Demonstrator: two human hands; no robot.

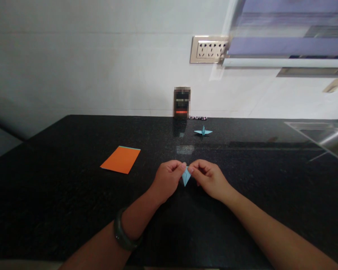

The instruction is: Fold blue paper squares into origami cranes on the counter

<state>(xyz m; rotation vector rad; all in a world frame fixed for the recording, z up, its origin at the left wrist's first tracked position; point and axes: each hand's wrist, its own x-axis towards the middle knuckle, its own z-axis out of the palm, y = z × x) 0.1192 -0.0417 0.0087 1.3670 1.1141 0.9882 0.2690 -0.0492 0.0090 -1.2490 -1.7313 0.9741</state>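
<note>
Pinched between both hands is a small piece of light blue origami paper (186, 177), folded to a narrow shape whose point faces down toward me. My left hand (169, 178) grips its upper left edge with thumb and fingers. On the opposite side, my right hand (210, 177) holds the upper right edge the same way. The fingers behind the paper are partly hidden. A finished light blue paper crane (203, 131) stands on the counter farther back, wings spread. To the left lies a stack of square paper (120, 160), orange on top with a blue-green edge showing.
The black stone counter (73, 210) runs back to a tiled wall. A phone-like object with a blurred screen (182, 103) leans there, a beaded strap (198, 118) beside it. A metal sink (326, 137) is at the right, below a purple blind (284, 45). A socket panel (208, 49) is on the wall.
</note>
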